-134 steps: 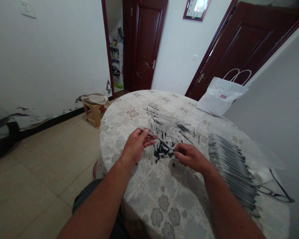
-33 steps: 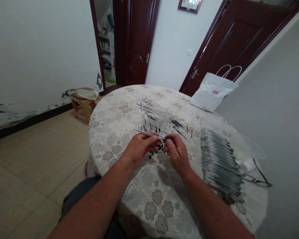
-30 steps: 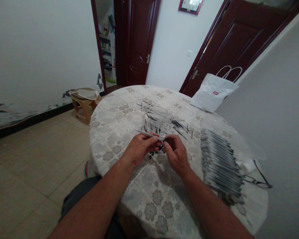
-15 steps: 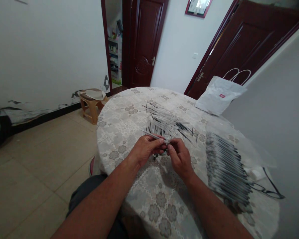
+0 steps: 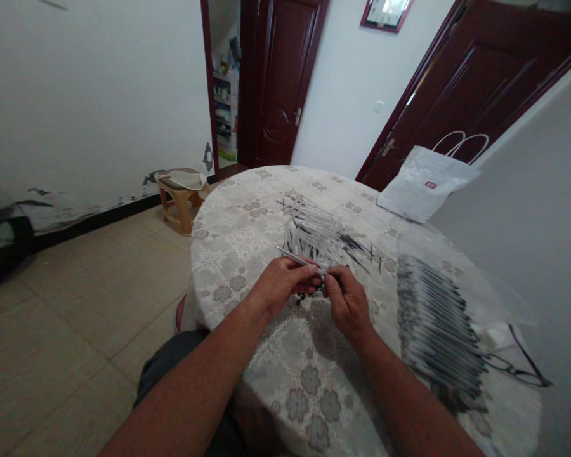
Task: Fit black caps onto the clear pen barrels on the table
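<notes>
My left hand [image 5: 285, 285] is closed on a thin clear pen barrel [image 5: 295, 258] that sticks out to the upper left. My right hand [image 5: 346, 299] pinches at the barrel's near end, fingertips against those of my left hand; what it pinches is too small to name. Both hands hover over the round table [image 5: 247, 254] with its floral cloth. Just beyond them lies a loose heap of clear barrels and black pen parts [image 5: 321, 236]. To the right lies a long row of finished pens [image 5: 438, 327].
A white paper bag [image 5: 426, 184] leans at the table's far right against the wall. Eyeglasses [image 5: 518, 371] lie near the right edge beside clear plastic sheeting [image 5: 485, 285]. A small wooden stool [image 5: 179, 190] stands on the tiled floor to the left. Dark doors are behind.
My right hand came from the small black parts to the end of the barrel in my left hand, and both hands have stayed joined there since. The view shifted slightly.
</notes>
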The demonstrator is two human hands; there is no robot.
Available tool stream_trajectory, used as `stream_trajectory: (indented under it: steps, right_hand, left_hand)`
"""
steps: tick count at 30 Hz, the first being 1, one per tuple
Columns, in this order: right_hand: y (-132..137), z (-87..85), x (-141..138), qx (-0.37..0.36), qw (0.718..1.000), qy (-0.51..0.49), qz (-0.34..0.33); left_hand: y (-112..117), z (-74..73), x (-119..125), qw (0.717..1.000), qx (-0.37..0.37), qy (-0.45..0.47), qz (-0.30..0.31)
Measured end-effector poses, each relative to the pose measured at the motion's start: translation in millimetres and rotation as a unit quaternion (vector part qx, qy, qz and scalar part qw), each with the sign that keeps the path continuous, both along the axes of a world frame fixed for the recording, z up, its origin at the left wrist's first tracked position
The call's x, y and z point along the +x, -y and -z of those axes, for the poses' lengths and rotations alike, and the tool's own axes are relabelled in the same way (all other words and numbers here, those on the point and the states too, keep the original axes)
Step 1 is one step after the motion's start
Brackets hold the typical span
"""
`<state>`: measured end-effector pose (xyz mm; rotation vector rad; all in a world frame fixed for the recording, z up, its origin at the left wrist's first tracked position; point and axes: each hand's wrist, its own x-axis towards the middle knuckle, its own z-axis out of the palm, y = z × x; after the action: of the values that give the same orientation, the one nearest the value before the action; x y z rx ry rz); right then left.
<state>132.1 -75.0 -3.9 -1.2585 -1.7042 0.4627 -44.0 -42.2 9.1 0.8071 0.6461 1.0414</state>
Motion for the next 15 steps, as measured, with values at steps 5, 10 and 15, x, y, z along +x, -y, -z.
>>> stream_trajectory:
  steps: [5,10,15]
  right_hand:
    - [0.7,-3.7,-1.8,-0.025,0.999,-0.012,-0.024]
    - [1.8,-7.2,0.0,-0.014,1.000,-0.016,-0.012]
    - [-1.0,-8.2,2.3,-0.054,0.998,-0.013,-0.026]
  left_hand:
    - [-0.5,-0.6,0.1,1.000,0.000,-0.009,-0.002]
    - [-0.3,-1.5,1.2,1.000,0.005,-0.015,-0.007]
    - [-0.3,-0.5,2.5,0.999,0.013,-0.028,-0.008]
